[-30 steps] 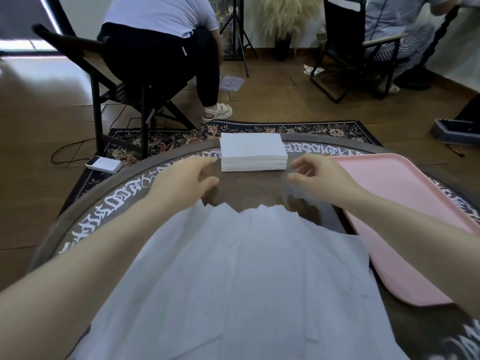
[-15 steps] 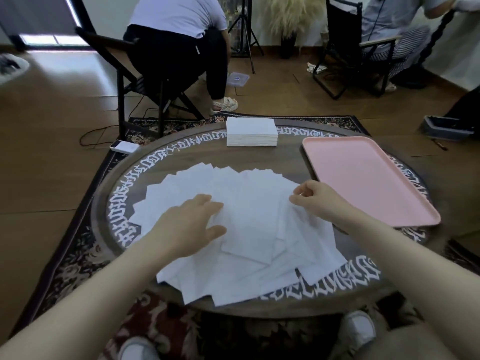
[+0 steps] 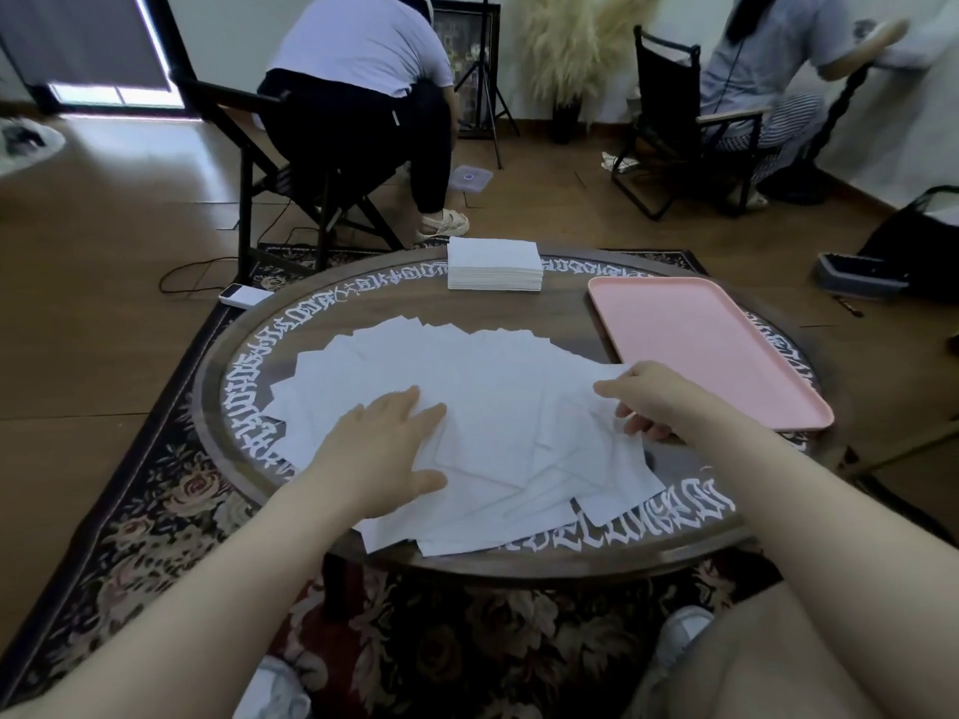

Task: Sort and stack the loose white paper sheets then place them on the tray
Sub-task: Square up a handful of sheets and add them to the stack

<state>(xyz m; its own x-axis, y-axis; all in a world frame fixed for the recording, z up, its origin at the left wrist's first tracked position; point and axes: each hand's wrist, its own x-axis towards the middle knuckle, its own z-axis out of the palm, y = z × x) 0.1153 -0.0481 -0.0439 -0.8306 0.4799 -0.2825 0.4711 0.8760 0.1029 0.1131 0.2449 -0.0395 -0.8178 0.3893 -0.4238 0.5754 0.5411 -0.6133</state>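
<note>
While spread flat, left hand (image 3: 386, 448) presses loose sheets (image 3: 482, 407) fanned mid-table | right hand (image 3: 651, 402) pinches one sheet's edge | pink tray (image 3: 711, 350) bare, right | neat stack (image 3: 494, 264) far edge of round table (image 3: 674, 542) | two seated people beyond.

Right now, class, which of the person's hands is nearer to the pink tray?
Right. The right hand grips a sheet at the right edge of the loose sheets, just beside the tray. The left hand rests flat on the sheets, farther from the tray.

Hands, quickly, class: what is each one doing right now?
Left hand: open, flat on the loose paper sheets.
Right hand: pinches a sheet's edge at the spread's right side.
</note>
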